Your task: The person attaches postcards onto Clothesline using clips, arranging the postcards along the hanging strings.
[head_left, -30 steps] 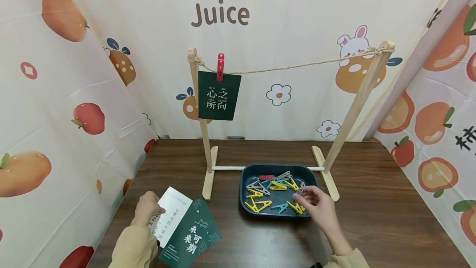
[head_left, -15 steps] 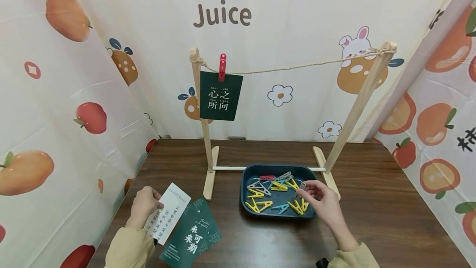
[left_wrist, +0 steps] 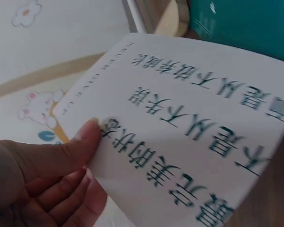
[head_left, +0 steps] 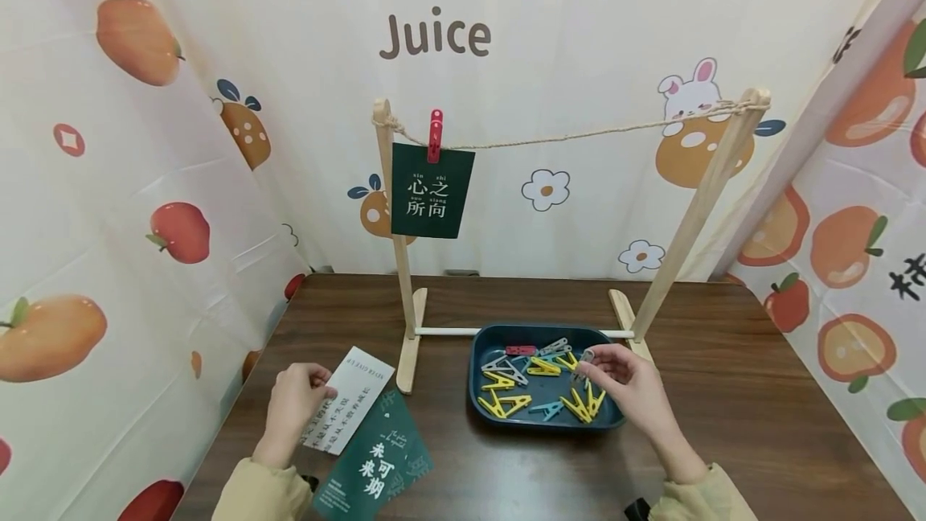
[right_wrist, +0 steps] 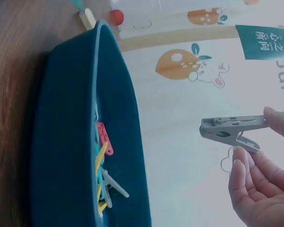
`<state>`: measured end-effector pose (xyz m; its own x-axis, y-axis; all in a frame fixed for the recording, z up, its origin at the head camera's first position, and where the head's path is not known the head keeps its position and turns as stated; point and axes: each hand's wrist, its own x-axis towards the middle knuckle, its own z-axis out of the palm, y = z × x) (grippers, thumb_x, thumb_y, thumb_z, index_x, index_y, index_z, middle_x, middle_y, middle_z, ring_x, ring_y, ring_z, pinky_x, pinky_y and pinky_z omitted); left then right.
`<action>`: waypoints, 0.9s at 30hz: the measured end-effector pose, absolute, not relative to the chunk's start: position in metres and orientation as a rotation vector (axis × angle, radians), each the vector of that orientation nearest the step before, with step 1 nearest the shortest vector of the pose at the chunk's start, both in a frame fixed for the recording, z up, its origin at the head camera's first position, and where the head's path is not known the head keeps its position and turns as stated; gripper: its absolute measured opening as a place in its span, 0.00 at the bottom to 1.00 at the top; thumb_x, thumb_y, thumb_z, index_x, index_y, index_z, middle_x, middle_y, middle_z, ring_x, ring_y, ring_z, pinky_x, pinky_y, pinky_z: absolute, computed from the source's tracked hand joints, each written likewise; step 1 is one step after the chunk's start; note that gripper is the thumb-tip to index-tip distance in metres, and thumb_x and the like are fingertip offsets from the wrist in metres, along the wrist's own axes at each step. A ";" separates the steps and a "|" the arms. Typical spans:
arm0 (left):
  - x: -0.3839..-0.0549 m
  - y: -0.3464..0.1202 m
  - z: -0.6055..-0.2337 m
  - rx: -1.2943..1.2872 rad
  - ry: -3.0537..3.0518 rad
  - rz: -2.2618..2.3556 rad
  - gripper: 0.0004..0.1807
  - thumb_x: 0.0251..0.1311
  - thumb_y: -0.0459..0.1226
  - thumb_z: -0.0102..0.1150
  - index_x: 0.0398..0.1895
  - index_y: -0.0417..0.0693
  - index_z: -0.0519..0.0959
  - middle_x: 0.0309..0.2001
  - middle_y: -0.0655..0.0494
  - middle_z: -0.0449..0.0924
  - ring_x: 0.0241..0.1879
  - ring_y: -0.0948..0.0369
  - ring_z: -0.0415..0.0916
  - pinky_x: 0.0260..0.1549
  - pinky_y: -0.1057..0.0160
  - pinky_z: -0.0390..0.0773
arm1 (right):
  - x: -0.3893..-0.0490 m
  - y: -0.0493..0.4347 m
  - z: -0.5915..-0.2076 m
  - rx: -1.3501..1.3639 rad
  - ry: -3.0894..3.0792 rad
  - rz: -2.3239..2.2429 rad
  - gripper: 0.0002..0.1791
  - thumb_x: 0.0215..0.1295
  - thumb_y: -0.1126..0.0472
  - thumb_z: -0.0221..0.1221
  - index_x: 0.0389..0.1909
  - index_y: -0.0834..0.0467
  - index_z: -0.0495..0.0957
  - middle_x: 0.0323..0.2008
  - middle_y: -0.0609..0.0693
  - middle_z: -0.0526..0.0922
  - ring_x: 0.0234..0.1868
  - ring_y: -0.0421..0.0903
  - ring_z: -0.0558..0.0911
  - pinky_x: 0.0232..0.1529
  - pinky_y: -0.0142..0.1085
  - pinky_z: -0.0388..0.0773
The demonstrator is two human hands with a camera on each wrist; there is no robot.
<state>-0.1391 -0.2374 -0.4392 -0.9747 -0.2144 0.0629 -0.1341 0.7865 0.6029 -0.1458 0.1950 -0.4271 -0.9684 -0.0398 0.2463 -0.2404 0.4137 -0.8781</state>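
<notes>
My left hand (head_left: 295, 404) pinches a white card (head_left: 349, 400) with dark printed characters by its edge, thumb on the printed face (left_wrist: 194, 109). The card is lifted beside a dark green card (head_left: 379, 457) that lies on the table. Over the right end of a dark blue tray (head_left: 473, 368), my right hand (head_left: 633, 384) holds a grey clothespin (right_wrist: 232, 128) between thumb and fingertips. Several yellow, grey, blue and red clothespins lie in the tray, such as a red one (head_left: 521, 350). Another green card (head_left: 432, 195) hangs from a rope (head_left: 550, 140) under a red clothespin (head_left: 435, 135).
A wooden rack carries the rope between its left post (head_left: 401, 264) and right post (head_left: 694, 219). A white bar (head_left: 448, 332) joins the feet behind the tray. The brown table (head_left: 738, 392) reaches back to a fruit-printed curtain (head_left: 579, 30).
The white card has been lifted off the green card, first leftward and then back up and to the right. My right hand has risen slightly with the grey clothespin.
</notes>
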 end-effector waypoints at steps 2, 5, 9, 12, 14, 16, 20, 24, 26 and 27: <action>-0.138 -0.230 -0.440 0.255 -2.800 -0.964 0.06 0.41 0.25 0.65 0.23 0.33 0.78 0.19 0.51 0.74 0.18 0.59 0.68 0.19 0.58 0.72 | -0.146 0.196 -0.424 0.273 -2.481 1.613 0.11 0.53 0.64 0.62 0.36 0.65 0.76 0.29 0.53 0.77 0.28 0.38 0.77 0.29 0.28 0.74; -0.136 -0.221 -0.439 0.222 -2.747 -0.993 0.06 0.41 0.25 0.66 0.24 0.33 0.78 0.20 0.50 0.75 0.18 0.60 0.68 0.19 0.58 0.74 | -0.148 0.198 -0.419 0.304 -2.494 1.619 0.11 0.54 0.64 0.61 0.37 0.65 0.75 0.30 0.53 0.77 0.28 0.38 0.77 0.30 0.28 0.75; -0.135 -0.209 -0.436 0.214 -2.715 -1.037 0.06 0.41 0.25 0.66 0.25 0.34 0.79 0.22 0.49 0.76 0.19 0.58 0.69 0.21 0.60 0.74 | -0.151 0.201 -0.410 0.348 -2.502 1.589 0.11 0.54 0.65 0.60 0.37 0.65 0.75 0.31 0.54 0.77 0.29 0.38 0.76 0.31 0.28 0.75; -0.135 -0.199 -0.432 0.202 -2.686 -1.062 0.07 0.41 0.26 0.67 0.25 0.35 0.79 0.22 0.48 0.77 0.20 0.58 0.71 0.22 0.60 0.75 | -0.153 0.200 -0.401 0.380 -2.509 1.567 0.11 0.55 0.64 0.60 0.38 0.65 0.75 0.31 0.54 0.77 0.30 0.39 0.76 0.31 0.28 0.75; -0.135 -0.193 -0.431 0.183 -2.660 -1.071 0.07 0.40 0.27 0.67 0.25 0.35 0.79 0.22 0.48 0.77 0.20 0.59 0.71 0.22 0.60 0.76 | -0.154 0.200 -0.395 0.391 -2.523 1.557 0.12 0.55 0.63 0.60 0.39 0.64 0.75 0.31 0.54 0.77 0.30 0.39 0.76 0.32 0.28 0.74; -0.135 -0.187 -0.431 0.162 -2.631 -1.081 0.07 0.40 0.27 0.68 0.24 0.35 0.79 0.22 0.48 0.78 0.20 0.59 0.72 0.22 0.60 0.76 | -0.155 0.199 -0.388 0.406 -2.532 1.570 0.12 0.56 0.62 0.60 0.40 0.64 0.75 0.32 0.54 0.77 0.31 0.40 0.76 0.32 0.28 0.74; -0.137 -0.176 -0.435 0.126 -2.580 -1.093 0.08 0.38 0.28 0.69 0.22 0.36 0.79 0.21 0.50 0.78 0.20 0.61 0.73 0.20 0.63 0.75 | -0.158 0.199 -0.380 0.426 -2.546 1.571 0.14 0.56 0.61 0.60 0.41 0.64 0.74 0.33 0.54 0.77 0.32 0.40 0.77 0.34 0.27 0.74; -0.138 -0.164 -0.438 0.086 -2.542 -1.126 0.08 0.37 0.28 0.70 0.21 0.37 0.79 0.20 0.51 0.78 0.20 0.62 0.73 0.20 0.66 0.74 | -0.161 0.198 -0.372 0.452 -2.548 1.554 0.13 0.56 0.62 0.59 0.41 0.64 0.74 0.34 0.54 0.77 0.32 0.40 0.77 0.35 0.27 0.74; -0.139 -0.159 -0.439 0.054 -2.521 -1.147 0.08 0.36 0.28 0.70 0.21 0.37 0.79 0.20 0.52 0.78 0.19 0.62 0.73 0.20 0.67 0.74 | -0.162 0.198 -0.368 0.467 -2.543 1.550 0.13 0.56 0.62 0.59 0.41 0.64 0.74 0.34 0.54 0.77 0.32 0.40 0.77 0.35 0.26 0.74; -0.140 -0.156 -0.440 0.042 -2.510 -1.158 0.08 0.36 0.28 0.70 0.21 0.37 0.79 0.20 0.51 0.78 0.19 0.62 0.74 0.20 0.67 0.74 | -0.163 0.197 -0.365 0.476 -2.537 1.560 0.13 0.56 0.62 0.59 0.41 0.64 0.74 0.34 0.55 0.77 0.32 0.40 0.77 0.35 0.26 0.74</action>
